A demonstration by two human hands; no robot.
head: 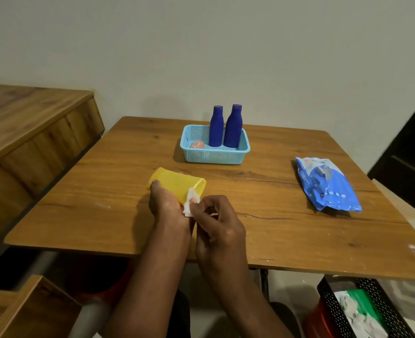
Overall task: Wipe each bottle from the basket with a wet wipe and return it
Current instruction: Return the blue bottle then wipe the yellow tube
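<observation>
Yellow flat-sided plastic bottle (177,185) lies tilted on its side above the near middle of the wooden table (299,235), gripped by the left hand (168,206), whose thumb curls over its upper edge while the fingers wrap round beneath, out of sight. A small folded white wet wipe (190,202) presses against the bottle's near right end, pinched between the thumb and fingertips of the right hand (219,224), with the other fingers curled loosely. Both hands meet just in front of the person, forearms reaching up from the bottom edge. Farther back on the table stands a light blue perforated plastic basket (215,156), well apart from the yellow bottle; two tall dark blue plastic bottles (233,128) stand upright side by side in its right half, and a small orange rounded object (197,144) lies in its left part. To the right, near the table edge, rests a crumpled blue wet wipe packet (328,185). A wooden bench-like surface (30,118) runs along the left, and a black perforated bin (362,308) with paper inside sits on the floor at lower right
</observation>
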